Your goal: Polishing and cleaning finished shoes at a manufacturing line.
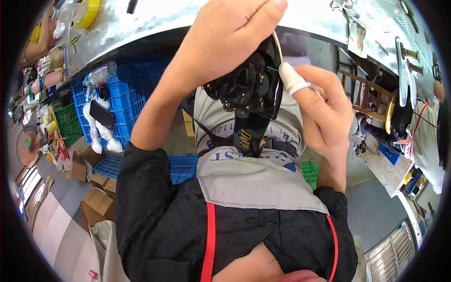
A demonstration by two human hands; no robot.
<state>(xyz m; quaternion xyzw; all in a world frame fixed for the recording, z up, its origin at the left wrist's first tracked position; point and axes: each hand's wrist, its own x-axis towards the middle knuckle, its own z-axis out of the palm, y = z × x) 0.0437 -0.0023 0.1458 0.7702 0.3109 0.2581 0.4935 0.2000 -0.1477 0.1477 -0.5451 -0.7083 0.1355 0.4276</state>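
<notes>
The left hand [225, 33], closed in a firm grip, holds the upper part of a glossy black sandal-like shoe piece with a lace-patterned black upper studded with small gold dots [251, 94], raised in front of the person's chest, its narrow end hanging down over a grey apron with red straps [253, 183]. Far left, beneath the pale grey worktable [155, 19], stand stacked blue plastic crates [127, 94] bearing a clear plastic bottle [100, 74] and a flat black rectangular object [102, 113]; a green plastic crate [69, 123] and brown cardboard boxes [96, 199] lie near them on the floor. A yellow tape roll [89, 11] rests on the table. The shoe piece hides most of the left fingers' undersides. The right hand [324, 113], fingers curled, with a white fingertip cover [291, 80], pinches the shoe piece's right edge. Farther right stand a brown wooden chair [366, 96] and another person in a pale garment [425, 136].
</notes>
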